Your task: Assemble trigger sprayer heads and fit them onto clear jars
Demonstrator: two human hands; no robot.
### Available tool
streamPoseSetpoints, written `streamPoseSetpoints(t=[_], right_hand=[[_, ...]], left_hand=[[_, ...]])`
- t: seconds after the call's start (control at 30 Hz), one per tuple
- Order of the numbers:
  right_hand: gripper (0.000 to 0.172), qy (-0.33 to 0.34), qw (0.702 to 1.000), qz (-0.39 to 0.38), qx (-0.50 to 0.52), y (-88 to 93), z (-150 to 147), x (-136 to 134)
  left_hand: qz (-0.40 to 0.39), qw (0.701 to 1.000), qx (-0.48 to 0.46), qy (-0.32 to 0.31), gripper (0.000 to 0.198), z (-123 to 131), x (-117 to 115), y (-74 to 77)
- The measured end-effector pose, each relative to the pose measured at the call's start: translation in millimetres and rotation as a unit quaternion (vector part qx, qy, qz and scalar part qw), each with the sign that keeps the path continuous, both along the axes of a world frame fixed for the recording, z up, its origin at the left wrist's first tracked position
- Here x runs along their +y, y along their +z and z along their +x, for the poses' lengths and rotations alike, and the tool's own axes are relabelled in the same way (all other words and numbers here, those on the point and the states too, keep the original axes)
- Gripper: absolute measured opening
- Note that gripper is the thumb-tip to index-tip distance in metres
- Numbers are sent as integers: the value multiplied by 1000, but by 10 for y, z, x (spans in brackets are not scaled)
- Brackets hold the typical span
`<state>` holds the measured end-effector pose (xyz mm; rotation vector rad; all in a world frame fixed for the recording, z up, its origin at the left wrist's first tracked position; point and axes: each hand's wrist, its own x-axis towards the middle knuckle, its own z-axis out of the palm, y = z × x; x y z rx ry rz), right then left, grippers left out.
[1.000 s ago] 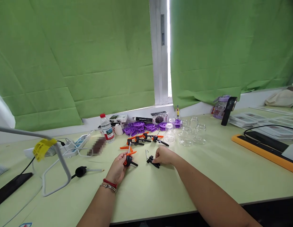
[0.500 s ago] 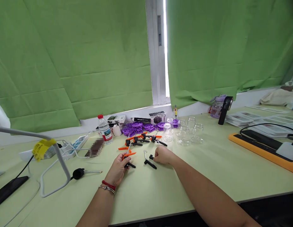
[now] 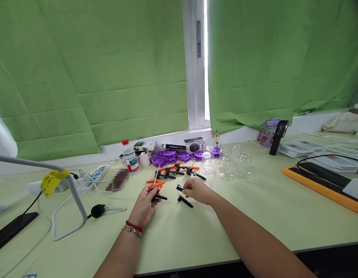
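My left hand (image 3: 144, 206) is closed around an orange and black part with a thin metal rod (image 3: 158, 185). A black handle-like end (image 3: 161, 197) of this part sticks out to the right of my fingers. My right hand (image 3: 198, 190) pinches a small black piece (image 3: 179, 188), tilted and just above the table. Beneath my right fingertips lies a black stick-shaped part with a metal rod (image 3: 186, 201), its rod partly covered by the pinched piece. Several similar orange and black parts (image 3: 169, 172) lie just beyond both hands.
Purple wheel-like pieces (image 3: 168, 155) are piled at the back, beside clear glass-like cups (image 3: 226, 170). A water bottle (image 3: 130, 159) stands behind my left hand. A black-handled screwdriver-like tool (image 3: 99, 210) and a grey metal stand (image 3: 77, 200) occupy the left; an orange-edged device (image 3: 320, 189) the right.
My right hand has shifted slightly left with the small black piece, bringing it over the rod of the lying part. My left hand stays nearly in place. The view has turned slightly left.
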<state>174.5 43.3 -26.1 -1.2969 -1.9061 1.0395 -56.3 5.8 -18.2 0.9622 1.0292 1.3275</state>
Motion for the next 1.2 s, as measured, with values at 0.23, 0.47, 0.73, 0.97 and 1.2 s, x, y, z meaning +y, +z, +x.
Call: streamPoseSetpoints(t=[0.23,0.47,0.73,0.97,1.2], right_hand=[[16,43,967,-127,215,20,-67,-42],[24,114,884,-281,355,119,-149,-185],[32,131,907,-290,275,137,-266,-297],[33,117,936,-276,184,160,-347,-383],[31,129,938,-263,186,107,-352,-368]], left_hand=[[18,1000,-12,-5,39,3,-3,2],[75,996,-53,-20,36,3,-62,63],[103,992,-60,-34,35,-12,-99,112],[97,993,-37,-57,33,36,-126,109],[77,994,-13,-82,38,77,-154,130]])
